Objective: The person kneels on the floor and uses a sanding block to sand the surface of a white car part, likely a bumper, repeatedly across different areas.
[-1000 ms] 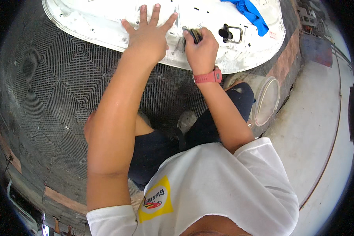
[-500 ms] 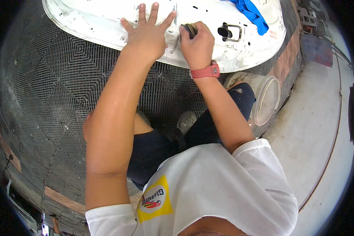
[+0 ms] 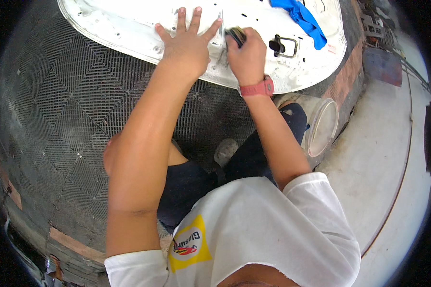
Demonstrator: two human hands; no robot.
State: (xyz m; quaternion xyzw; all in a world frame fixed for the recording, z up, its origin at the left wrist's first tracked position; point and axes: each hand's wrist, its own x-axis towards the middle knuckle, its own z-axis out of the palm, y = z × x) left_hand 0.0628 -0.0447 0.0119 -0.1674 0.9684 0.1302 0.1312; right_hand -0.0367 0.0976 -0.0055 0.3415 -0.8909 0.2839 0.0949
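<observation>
A white painted metal panel (image 3: 115, 19) with holes and a raised rim spans the top of the view. My left hand (image 3: 184, 48) rests on it, fingers spread flat. To its right, my right hand (image 3: 246, 57), with a red watch (image 3: 257, 88) at the wrist, grips a small dark pad (image 3: 235, 36) against the panel beside a greyish smudged patch. A black metal bracket (image 3: 286, 40) is fixed to the panel right of that hand, and a crumpled blue cloth (image 3: 306, 23) lies farther right on it.
Below me is black grid matting (image 3: 72, 119) with terracotta-coloured strips (image 3: 72, 241). A white bucket (image 3: 323, 126) stands by my right knee, under the panel's edge. A pale slab surface (image 3: 368, 191) runs along the right side, with a grey-red sheet (image 3: 383, 64) at the upper right.
My right hand with the pad shifted up and left, then back rightward in a short stroke. My left hand stays spread on the panel; the view has shifted slightly.
</observation>
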